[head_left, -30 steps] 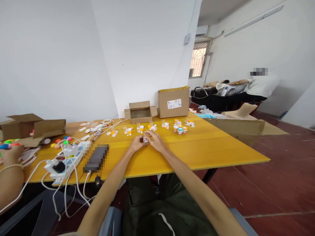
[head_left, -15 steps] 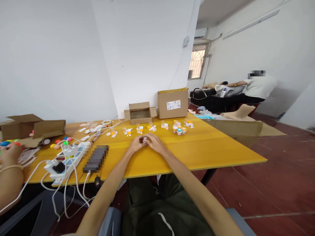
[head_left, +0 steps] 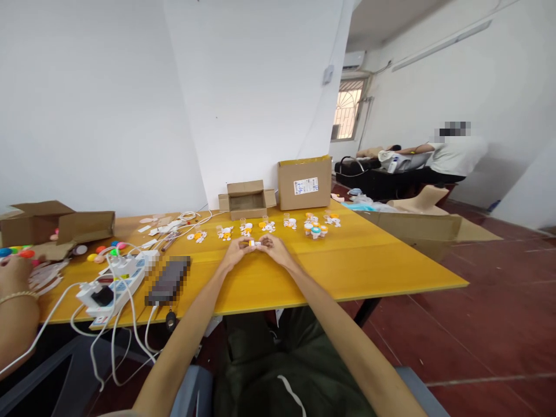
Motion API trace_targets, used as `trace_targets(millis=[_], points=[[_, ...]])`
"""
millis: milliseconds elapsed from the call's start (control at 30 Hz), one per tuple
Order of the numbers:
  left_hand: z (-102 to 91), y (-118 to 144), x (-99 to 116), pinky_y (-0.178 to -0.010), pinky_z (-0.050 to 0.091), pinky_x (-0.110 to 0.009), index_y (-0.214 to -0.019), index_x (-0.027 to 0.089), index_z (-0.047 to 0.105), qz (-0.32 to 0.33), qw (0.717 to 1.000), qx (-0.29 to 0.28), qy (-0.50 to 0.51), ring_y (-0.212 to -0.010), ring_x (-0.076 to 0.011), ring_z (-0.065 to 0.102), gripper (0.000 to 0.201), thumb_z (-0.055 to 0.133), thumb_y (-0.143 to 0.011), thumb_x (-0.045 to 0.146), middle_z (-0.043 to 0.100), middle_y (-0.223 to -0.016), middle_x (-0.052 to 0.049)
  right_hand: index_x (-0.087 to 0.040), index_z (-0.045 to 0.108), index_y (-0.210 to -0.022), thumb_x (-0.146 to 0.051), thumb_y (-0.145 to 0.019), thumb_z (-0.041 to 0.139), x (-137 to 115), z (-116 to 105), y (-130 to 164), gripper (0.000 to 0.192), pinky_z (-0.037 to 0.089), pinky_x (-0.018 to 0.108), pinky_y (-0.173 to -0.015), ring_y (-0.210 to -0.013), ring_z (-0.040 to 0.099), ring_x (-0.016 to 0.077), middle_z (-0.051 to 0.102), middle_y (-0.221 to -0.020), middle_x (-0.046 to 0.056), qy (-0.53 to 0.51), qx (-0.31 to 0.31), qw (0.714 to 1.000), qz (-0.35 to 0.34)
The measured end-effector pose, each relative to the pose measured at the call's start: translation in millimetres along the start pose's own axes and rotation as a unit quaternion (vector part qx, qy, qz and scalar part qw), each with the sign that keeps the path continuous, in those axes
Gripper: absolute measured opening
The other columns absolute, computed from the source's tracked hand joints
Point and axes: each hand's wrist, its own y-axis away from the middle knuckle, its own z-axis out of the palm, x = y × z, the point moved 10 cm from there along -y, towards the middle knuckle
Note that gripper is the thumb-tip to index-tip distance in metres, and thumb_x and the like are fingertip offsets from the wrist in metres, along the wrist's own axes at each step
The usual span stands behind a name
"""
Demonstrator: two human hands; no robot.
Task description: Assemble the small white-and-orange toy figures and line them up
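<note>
My left hand [head_left: 234, 253] and my right hand [head_left: 273, 249] meet over the middle of the yellow table [head_left: 347, 260]. Together they pinch a small white and orange toy piece [head_left: 254, 244] between the fingertips. It is too small to tell its exact shape. Just beyond my hands runs a row of small white and orange toy figures [head_left: 268, 226] with little clear cups. A cluster with a teal-capped piece [head_left: 316, 230] stands at the right of that row.
An open small cardboard box [head_left: 247, 200] and a taller closed box [head_left: 304, 182] stand at the table's far edge. A white power strip [head_left: 117, 281] with cables and a dark device lie at left. Another person's hand [head_left: 15, 275] rests at far left near coloured caps. A person sits at back right.
My hands have shifted slightly away from me and turned, so the small piece now shows between the fingertips. The view has tilted a little.
</note>
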Motion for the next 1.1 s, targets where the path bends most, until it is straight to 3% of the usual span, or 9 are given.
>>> trace_targets(millis=[233, 533, 733, 1100], points=[[4.2, -1, 2, -0.075, 0.053, -0.031, -0.089, 0.016, 0.076, -0.004, 1.000, -0.014, 0.022, -0.075, -0.0188, 0.067, 0.038, 0.085, -0.063, 0.043, 0.075, -0.080, -0.006, -0.023, 0.058, -0.082, -0.027, -0.067, 0.070, -6, 3, 0, 0.020, 0.054, 0.033, -0.078, -0.080, 0.066, 0.0187, 0.068, -0.081, -0.001, -0.005, -0.011, 1.000, -0.017], [7.1, 0, 1, -0.070, 0.052, -0.029, -0.085, 0.016, 0.076, 0.015, 0.999, -0.050, 0.005, -0.074, -0.0192, 0.068, 0.039, 0.074, -0.075, 0.054, 0.073, -0.074, -0.005, -0.022, 0.060, -0.083, -0.022, -0.074, 0.063, -27, 3, 5, 0.010, 0.050, 0.034, -0.082, -0.084, 0.062, 0.0186, 0.066, -0.085, 0.000, 0.090, -0.004, 0.991, -0.099], [9.4, 0, 6, -0.063, 0.049, -0.027, -0.076, 0.016, 0.073, 0.020, 0.998, -0.051, -0.008, -0.060, -0.0157, 0.064, 0.045, 0.068, -0.077, 0.061, 0.066, -0.059, -0.002, -0.023, 0.061, -0.084, -0.018, -0.075, 0.061, -40, 5, 11, 0.011, 0.050, 0.034, -0.083, -0.085, 0.062, 0.0192, 0.066, -0.088, 0.001, 0.130, 0.002, 0.982, -0.135], [9.5, 1, 9, -0.063, 0.048, -0.026, -0.074, 0.016, 0.072, 0.023, 0.999, -0.043, -0.011, -0.061, -0.0145, 0.062, 0.042, 0.068, -0.079, 0.057, 0.066, -0.062, -0.001, -0.023, 0.065, -0.086, -0.029, -0.082, 0.063, -27, 7, 7, 0.008, 0.051, 0.032, -0.076, -0.079, 0.063, 0.0183, 0.069, -0.084, 0.002, 0.128, -0.003, 0.987, -0.093]])
